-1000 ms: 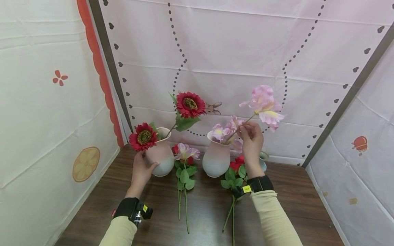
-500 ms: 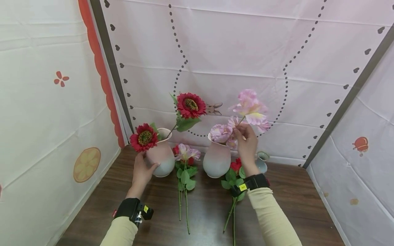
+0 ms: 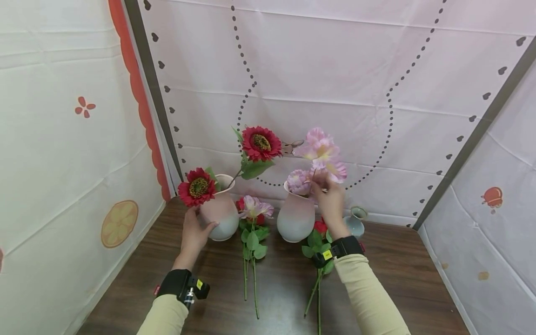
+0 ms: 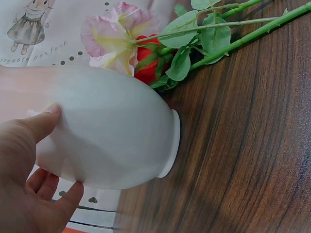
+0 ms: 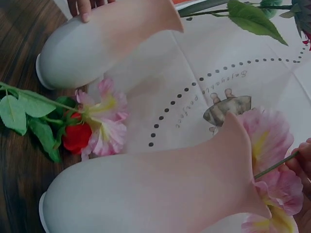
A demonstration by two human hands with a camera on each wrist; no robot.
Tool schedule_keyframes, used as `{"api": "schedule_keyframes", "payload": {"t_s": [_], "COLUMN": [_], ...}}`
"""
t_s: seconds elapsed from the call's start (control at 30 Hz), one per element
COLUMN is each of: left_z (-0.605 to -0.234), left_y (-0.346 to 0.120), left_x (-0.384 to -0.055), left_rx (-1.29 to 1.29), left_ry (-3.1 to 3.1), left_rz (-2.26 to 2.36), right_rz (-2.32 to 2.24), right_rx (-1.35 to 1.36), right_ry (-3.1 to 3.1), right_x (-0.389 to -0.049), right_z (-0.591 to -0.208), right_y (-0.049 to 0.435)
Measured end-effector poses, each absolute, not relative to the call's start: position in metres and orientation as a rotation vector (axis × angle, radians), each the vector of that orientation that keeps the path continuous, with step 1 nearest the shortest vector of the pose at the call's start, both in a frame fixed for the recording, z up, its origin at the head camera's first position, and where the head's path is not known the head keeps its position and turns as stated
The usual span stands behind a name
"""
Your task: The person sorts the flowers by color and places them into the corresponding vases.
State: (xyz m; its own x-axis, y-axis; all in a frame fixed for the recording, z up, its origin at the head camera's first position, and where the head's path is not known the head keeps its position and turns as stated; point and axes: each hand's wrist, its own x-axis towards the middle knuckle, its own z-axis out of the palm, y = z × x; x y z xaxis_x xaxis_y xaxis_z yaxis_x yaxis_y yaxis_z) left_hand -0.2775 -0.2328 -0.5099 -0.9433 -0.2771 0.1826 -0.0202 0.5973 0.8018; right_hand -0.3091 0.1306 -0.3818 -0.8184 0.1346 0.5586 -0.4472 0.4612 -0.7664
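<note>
My left hand (image 3: pixel 195 232) grips the side of the left pink-and-grey vase (image 3: pixel 220 216), thumb on the near side and fingertips curled underneath in the left wrist view. Two red sunflower-like flowers (image 3: pixel 261 143) stand in that vase, one leaning left and one rising right. At the mouth of the right vase (image 3: pixel 295 218), my right hand (image 3: pixel 331 202) pinches the green stem (image 5: pixel 277 165) of a pink iris-like flower (image 3: pixel 320 149). The stem runs into the vase mouth in the right wrist view. Other pink blooms (image 3: pixel 298 181) fill the mouth beside it. The stem's lower end is hidden.
Between the vases lie a pink flower (image 3: pixel 254 208) and a red rose (image 5: pixel 77 138) with leafy stems on the dark wooden table (image 3: pixel 276 298). More red roses (image 3: pixel 320 227) lie under my right wrist. A small blue vase (image 3: pixel 355 225) stands behind, near the cloth wall (image 3: pixel 318 56).
My right hand has moved left and slightly down, bringing the pink flower over the right vase as its stem goes deeper into the mouth. My left hand stays on its vase.
</note>
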Motion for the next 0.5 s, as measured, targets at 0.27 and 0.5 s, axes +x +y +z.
{"api": "schedule_keyframes", "payload": {"t_s": [0.27,0.5], "left_z": [-0.5099,-0.5087], "left_y": [-0.2332,-0.2325], "left_x": [-0.2769,-0.2763], "left_rx": [0.231,0.232], "left_ry": [-2.538,-2.536], "left_rz": [-1.271,-1.286], "right_rz": [1.229,1.154], "right_rx": [0.225,0.191], "right_ry": [-2.229,-2.296], "right_x": [-0.3100,-0.3051], "right_z": [-0.3866,-0.3911], "right_y": [0.1320,0.1390]}}
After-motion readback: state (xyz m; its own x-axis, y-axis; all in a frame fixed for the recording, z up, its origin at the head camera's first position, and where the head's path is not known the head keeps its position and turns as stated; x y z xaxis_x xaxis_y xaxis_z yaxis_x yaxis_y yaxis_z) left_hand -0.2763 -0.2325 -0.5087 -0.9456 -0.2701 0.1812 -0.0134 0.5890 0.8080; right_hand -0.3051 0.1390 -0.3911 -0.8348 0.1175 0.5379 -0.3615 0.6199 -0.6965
